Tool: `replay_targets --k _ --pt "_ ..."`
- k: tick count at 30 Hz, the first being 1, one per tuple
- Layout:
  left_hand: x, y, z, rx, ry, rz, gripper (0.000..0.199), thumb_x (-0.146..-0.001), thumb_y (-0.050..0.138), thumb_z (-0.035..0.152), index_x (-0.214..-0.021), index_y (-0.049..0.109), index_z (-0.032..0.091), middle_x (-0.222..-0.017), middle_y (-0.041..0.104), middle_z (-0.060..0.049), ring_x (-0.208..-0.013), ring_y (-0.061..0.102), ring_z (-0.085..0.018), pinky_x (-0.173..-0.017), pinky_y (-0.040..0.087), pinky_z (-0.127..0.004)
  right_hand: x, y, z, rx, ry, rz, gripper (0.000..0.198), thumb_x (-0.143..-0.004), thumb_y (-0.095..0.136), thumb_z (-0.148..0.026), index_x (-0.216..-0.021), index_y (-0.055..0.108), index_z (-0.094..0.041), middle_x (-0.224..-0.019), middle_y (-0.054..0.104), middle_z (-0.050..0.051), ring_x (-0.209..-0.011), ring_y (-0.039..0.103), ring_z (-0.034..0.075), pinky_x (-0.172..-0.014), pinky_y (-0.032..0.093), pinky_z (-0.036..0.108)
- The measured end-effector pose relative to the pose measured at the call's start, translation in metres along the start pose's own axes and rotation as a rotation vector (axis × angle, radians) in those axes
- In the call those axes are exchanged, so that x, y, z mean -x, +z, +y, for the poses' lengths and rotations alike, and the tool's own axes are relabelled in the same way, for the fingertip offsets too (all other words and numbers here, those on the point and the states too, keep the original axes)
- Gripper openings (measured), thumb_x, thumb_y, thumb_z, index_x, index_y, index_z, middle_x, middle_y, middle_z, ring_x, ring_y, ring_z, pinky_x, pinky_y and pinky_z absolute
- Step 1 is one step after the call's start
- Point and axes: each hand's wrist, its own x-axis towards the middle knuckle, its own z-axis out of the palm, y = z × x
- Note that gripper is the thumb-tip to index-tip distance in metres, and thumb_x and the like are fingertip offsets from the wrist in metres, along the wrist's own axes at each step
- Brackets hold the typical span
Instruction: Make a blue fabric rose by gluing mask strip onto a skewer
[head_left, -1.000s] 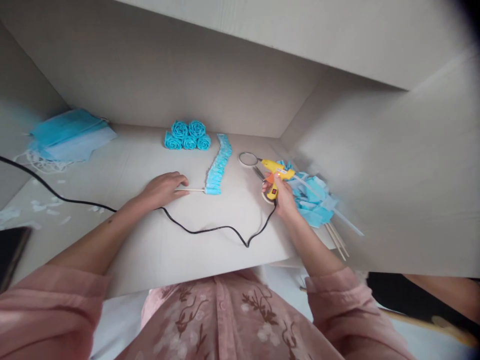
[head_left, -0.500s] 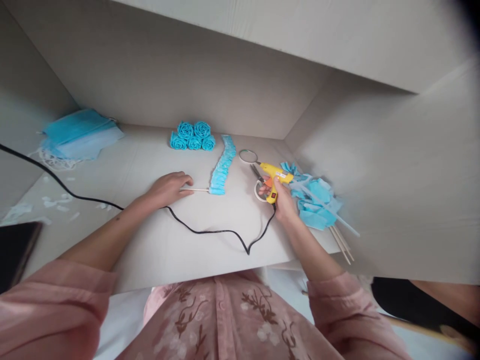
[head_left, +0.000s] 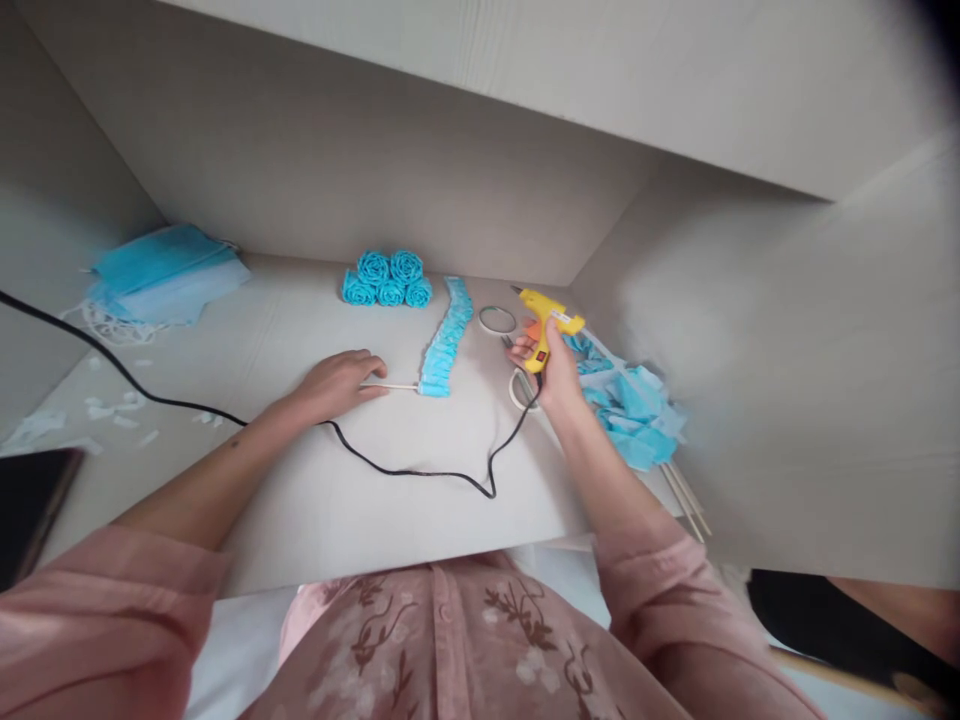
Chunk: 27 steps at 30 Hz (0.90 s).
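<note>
Between strip (head_left: pixel 445 350) and glue gun (head_left: pixel 545 325) — white ring (head_left: pixel 496 334).

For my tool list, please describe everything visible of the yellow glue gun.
The glue gun looks plastic: yellow body, white label, dark nozzle, orange trigger, red switch on the handle. A pale glue stick extends behind. The right hand holds it right of the ruffled strip, nozzle pointing forward and left; a black cord leaves the handle's base.
</note>
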Motion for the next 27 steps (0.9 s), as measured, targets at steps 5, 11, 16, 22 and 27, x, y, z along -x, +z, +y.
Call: replay_targets --k 5,11,16,22,27 --pt "0.000 -0.001 0.001 -0.003 0.005 -0.013 0.025 -0.093 0.057 0.042 -0.105 0.064 0.021 -0.103 0.067 -0.006 -0.098 0.065 -0.024 -0.087 0.047 -0.034 -0.034 0.031 0.008 0.002 0.043 -0.024 0.052 -0.088 0.058 -0.073 -0.093 0.064 -0.022 -0.068 0.073 0.002 -0.061 0.071 0.017 -0.053 0.056 0.027" --pt "0.000 -0.001 0.003 -0.003 0.012 0.004 0.024 -0.094 0.056 0.042 -0.104 0.064 0.023 -0.104 0.068 -0.006 -0.097 0.065 -0.023 -0.085 0.048 -0.033 -0.064 0.043 0.015 0.034 0.069 0.014 0.051 -0.086 0.060 -0.072 -0.085 0.061 -0.021 -0.061 0.069 0.001 -0.058 0.069 0.016 -0.052 0.053 0.026" --pt "0.000 -0.001 0.005 -0.011 0.008 -0.007 0.024 -0.094 0.056 0.042 -0.105 0.064 0.022 -0.106 0.068 -0.006 -0.097 0.064 -0.023 -0.085 0.047 -0.033 -0.050 0.032 0.006 0.026 -0.028 0.012 0.053 -0.084 0.061 -0.074 -0.088 0.064 -0.022 -0.061 0.066 -0.001 -0.052 0.064 0.013 -0.058 0.056 0.027" --pt "0.000 0.002 0.000 -0.015 0.001 -0.011 0.027 -0.094 0.054 0.043 -0.108 0.064 0.022 -0.108 0.068 -0.006 -0.101 0.064 -0.024 -0.086 0.047 -0.033 0.015 0.000 0.002 0.130 -0.087 -0.217 0.055 -0.079 0.070 -0.073 -0.094 0.074 -0.020 -0.050 0.057 -0.004 -0.043 0.050 0.012 -0.065 0.059 0.033" --pt "0.001 0.003 -0.003 -0.014 0.001 0.014 0.027 -0.093 0.055 0.044 -0.107 0.064 0.023 -0.105 0.068 -0.005 -0.098 0.064 -0.022 -0.086 0.047 -0.032 0.035 -0.024 0.011 0.094 -0.022 -0.169 0.059 -0.077 0.070 -0.075 -0.099 0.074 -0.021 -0.055 0.059 -0.004 -0.047 0.055 0.012 -0.070 0.060 0.035"
